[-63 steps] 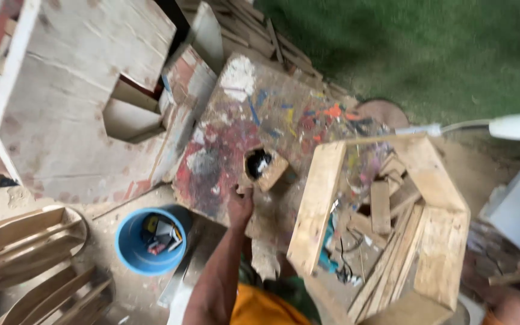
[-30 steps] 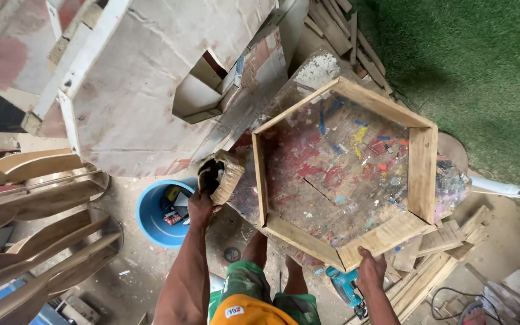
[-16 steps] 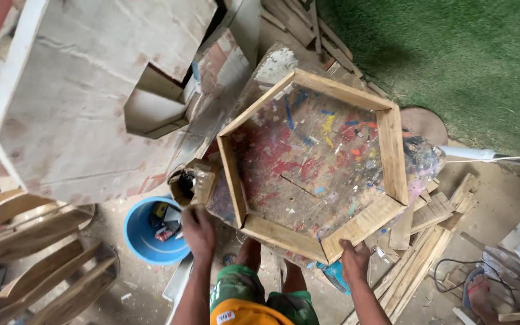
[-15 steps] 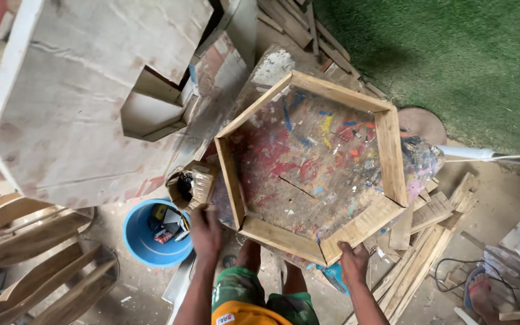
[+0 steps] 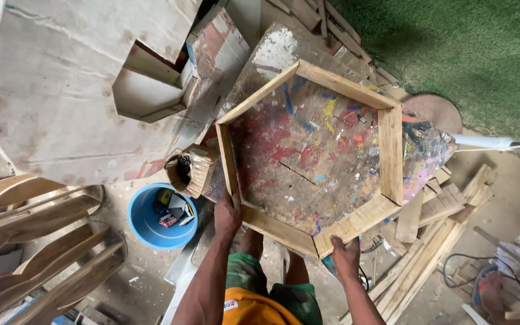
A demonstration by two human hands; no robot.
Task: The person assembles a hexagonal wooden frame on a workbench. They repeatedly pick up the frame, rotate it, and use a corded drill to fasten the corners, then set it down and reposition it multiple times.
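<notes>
Two bare hands hold one hexagonal wooden frame (image 5: 308,156), which lies flat on a paint-splattered worktop (image 5: 314,150) and rings most of its top. The left hand (image 5: 228,213) has its grip closed over the frame's lower left corner, fingers curled on the slat there; the right hand (image 5: 345,257) grips the frame's bottom corner, fingers wrapped under the slat's end. Inside the frame the worktop shows red, blue, yellow and white smears, and a bare patch of it with a white blotch lies beyond the frame's far corner. Just left of the frame, near the left hand, a small wooden box (image 5: 190,170) made of thin slats sits tilted, with dark contents that I cannot make out. Below that box, left of the frame, a blue bucket (image 5: 151,232) stands on the floor with small items in it. Farther left of the frame lean large pale plywood panels (image 5: 49,102), one with a cut-out notch, and below them curved wooden pieces (image 5: 37,241). Right of the frame a loose pile of wooden slats (image 5: 446,210) spreads over the floor. Beyond the frame, at the top right, lies green artificial turf (image 5: 464,54).
</notes>
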